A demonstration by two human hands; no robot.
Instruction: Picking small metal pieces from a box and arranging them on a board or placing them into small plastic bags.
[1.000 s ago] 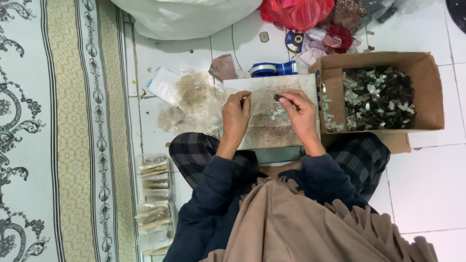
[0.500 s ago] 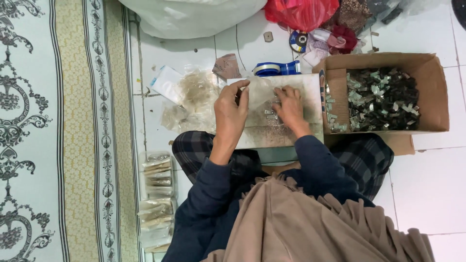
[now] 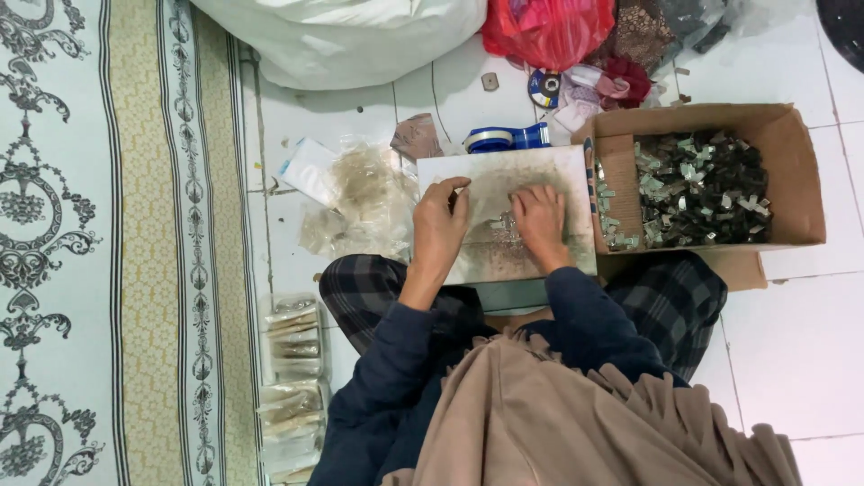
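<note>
A flat, stained whitish board (image 3: pixel 558 171) lies across my lap. My left hand (image 3: pixel 439 227) rests on its left part with the fingers curled toward the far edge; whether they hold anything is hidden. My right hand (image 3: pixel 540 220) lies flat on the board's middle, fingers spread over a small heap of silvery metal pieces (image 3: pixel 499 227). Just right of the board stands an open cardboard box (image 3: pixel 792 171) holding many more dark and silvery metal pieces (image 3: pixel 697 189).
Clear plastic bags (image 3: pixel 360 193) lie left of the board, with filled packets (image 3: pixel 292 387) stacked by my left knee. A blue tape dispenser (image 3: pixel 504 138), a red bag (image 3: pixel 544 27) and a big white sack (image 3: pixel 351 36) sit beyond. A patterned rug (image 3: pixel 108 243) covers the left floor.
My right hand, earlier raised with fingertips pinched, now lies flat on the pieces. My left hand has slid a little toward me on the board.
</note>
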